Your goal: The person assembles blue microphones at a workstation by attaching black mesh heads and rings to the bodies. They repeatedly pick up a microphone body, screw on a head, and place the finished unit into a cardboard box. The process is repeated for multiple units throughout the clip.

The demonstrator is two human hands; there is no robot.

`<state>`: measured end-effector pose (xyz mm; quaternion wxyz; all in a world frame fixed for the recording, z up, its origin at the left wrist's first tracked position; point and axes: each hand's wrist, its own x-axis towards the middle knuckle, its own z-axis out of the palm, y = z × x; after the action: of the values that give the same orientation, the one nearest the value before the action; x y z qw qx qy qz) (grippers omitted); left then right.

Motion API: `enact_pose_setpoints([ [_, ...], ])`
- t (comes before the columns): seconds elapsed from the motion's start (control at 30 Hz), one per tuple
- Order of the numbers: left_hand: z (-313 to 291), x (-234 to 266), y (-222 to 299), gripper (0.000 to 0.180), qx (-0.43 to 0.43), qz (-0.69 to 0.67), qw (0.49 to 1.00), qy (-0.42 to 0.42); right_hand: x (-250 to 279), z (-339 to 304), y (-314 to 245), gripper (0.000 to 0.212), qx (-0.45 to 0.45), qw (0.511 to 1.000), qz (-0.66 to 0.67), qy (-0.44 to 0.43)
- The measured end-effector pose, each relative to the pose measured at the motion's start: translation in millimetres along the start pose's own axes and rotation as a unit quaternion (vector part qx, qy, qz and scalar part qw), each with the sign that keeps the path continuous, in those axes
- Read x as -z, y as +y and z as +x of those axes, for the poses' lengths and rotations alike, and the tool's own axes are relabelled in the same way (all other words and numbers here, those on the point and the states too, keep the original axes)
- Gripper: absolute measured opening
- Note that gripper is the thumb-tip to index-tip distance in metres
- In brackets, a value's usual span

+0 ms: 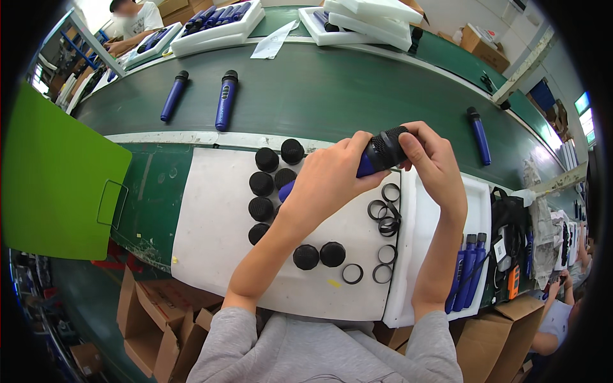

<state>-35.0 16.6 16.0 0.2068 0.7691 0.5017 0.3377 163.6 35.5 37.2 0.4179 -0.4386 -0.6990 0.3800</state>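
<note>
White mat [211, 255]: roughly nine black caps [261, 184], seven rings [352, 274]; both hands grip one blue microphone [377, 156].

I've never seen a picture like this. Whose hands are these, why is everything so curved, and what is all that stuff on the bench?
The one picture comes from a wide-angle camera worn on a person's head, looking down; that lens bends straight edges. There is no machine, only two bare hands. The left hand grips the blue body of a microphone, and the right hand holds its black mesh head. On the white mat lie loose black mesh caps and thin black rings. A white tray to the right holds more blue bodies. Beyond runs a green conveyor belt carrying finished microphones.
</note>
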Motion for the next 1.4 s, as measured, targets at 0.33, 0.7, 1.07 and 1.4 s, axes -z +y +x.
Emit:
enact_pose_setpoints([
  [0.33,0,-3,-2,0.048,0.006,0.032,0.999,0.007,-10,1,-5,0.043,-0.046,0.997,-0.009,0.053],
  [0.7,0,-3,-1,0.048,0.004,0.024,1.000,0.001,-14,5,-4,0.051,-0.111,0.984,-0.080,0.111],
  [1.07,1,4,-2,0.047,0.008,-0.016,1.000,-0.004,-20,5,-2,0.040,-0.031,0.994,0.011,0.101],
  [1.4,-1,-6,-1,0.046,0.001,0.023,1.000,-0.005,-15,5,-1,0.045,-0.136,0.980,-0.096,0.106],
])
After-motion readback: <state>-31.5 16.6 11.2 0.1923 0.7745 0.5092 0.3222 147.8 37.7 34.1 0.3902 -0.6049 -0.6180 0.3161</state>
